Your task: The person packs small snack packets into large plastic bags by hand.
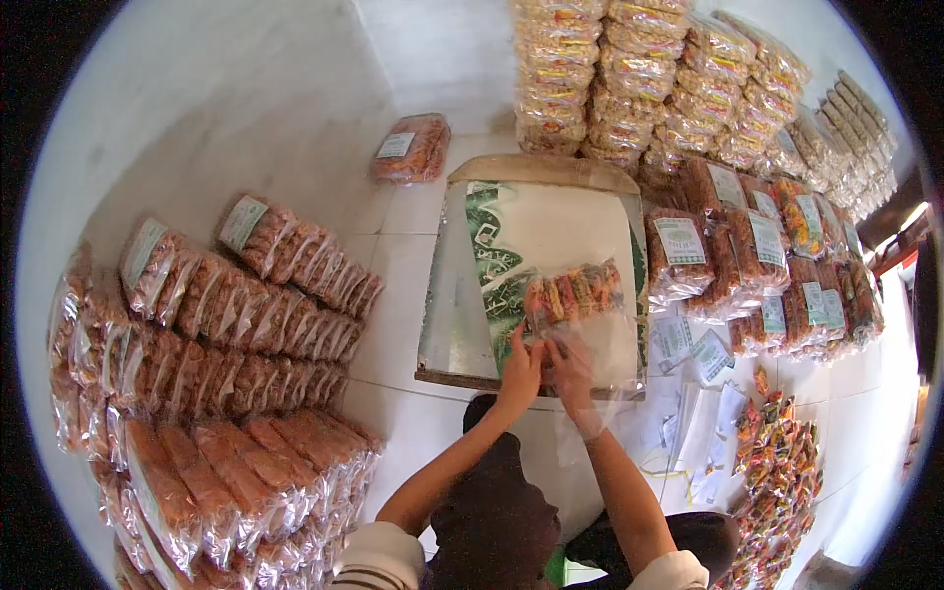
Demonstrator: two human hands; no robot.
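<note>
A clear plastic bag [602, 339] with a row of small colorful wrapped snacks [573, 295] in it lies on the low board-topped table [600, 221] before me. My left hand [521, 372] is closed on the near left part of the bag, below the snacks. Close beside it, my right hand [568, 366] is partly covered by the clear film, which reaches back over the wrist. Its fingers are bent at the near end of the snacks; whether they grip a snack or only the film is hard to see.
Packed bags of brown snacks [246, 452] are stacked on the left. One brown bag [411, 147] sits beyond the table. Tall stacks of pale snack packs [559, 79] stand behind, labeled bags [678, 246] to the right. Loose wrapped snacks [782, 472] and papers [700, 423] lie on the right floor.
</note>
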